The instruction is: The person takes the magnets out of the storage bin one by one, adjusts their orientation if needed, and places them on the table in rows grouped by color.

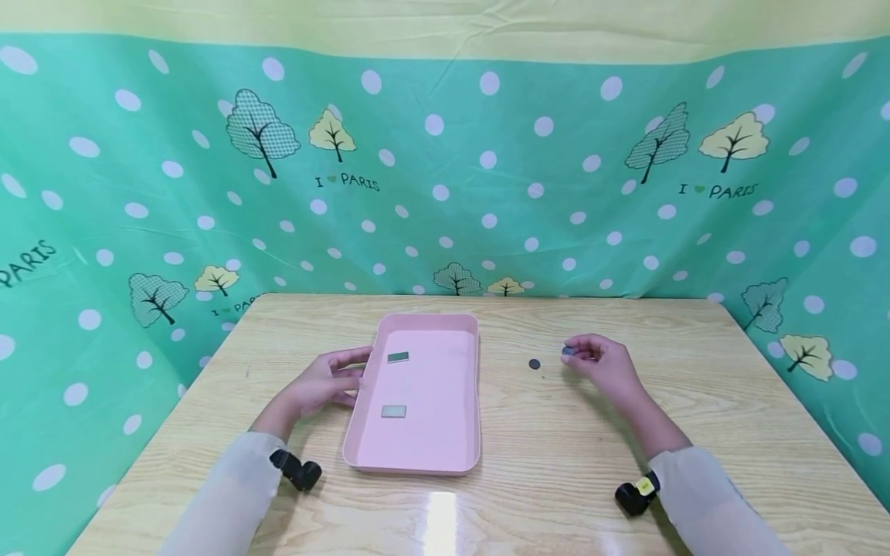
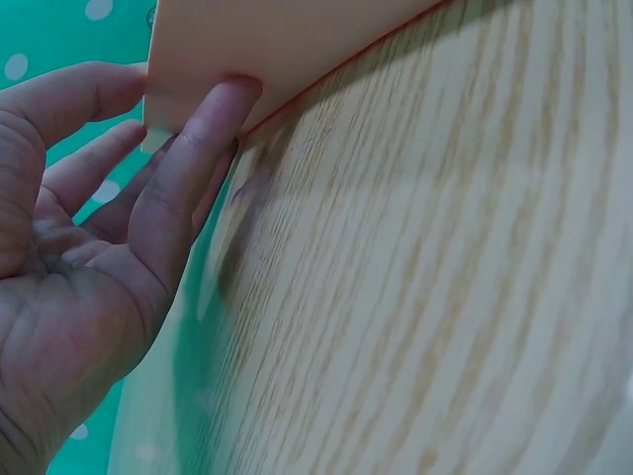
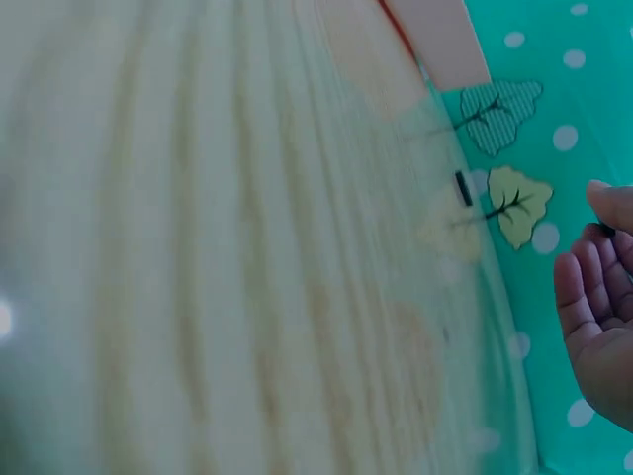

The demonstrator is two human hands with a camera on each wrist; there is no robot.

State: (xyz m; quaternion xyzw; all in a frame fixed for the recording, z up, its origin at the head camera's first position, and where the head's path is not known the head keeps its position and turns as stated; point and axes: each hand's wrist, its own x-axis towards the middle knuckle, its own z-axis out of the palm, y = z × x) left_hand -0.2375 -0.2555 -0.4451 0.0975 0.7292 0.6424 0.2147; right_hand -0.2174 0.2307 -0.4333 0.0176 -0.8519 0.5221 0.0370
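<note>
A pink tray (image 1: pixel 426 454) lies on the table, with a small dark green rectangle (image 1: pixel 399 357) and a pale grey-green rectangle (image 1: pixel 393 411) in it. At the tray's left wall, my left hand (image 1: pixel 325 384) touches the outer side with fairly straight fingers; its thumb (image 2: pixel 203 129) lies against that wall in the left wrist view. Right of the tray, my right hand (image 1: pixel 603 364) pinches a small dark bluish disc (image 1: pixel 568 351) between thumb and fingertips, mostly hidden in the right wrist view. Another small dark round disc (image 1: pixel 534 364) lies on the table beside this hand.
The wood-grain table (image 1: pixel 542 463) ends at the back against a green dotted curtain (image 1: pixel 445 185) printed with trees. A black wrist camera (image 1: pixel 297 469) is strapped at the left sleeve, and another black camera (image 1: pixel 634 496) at the right sleeve.
</note>
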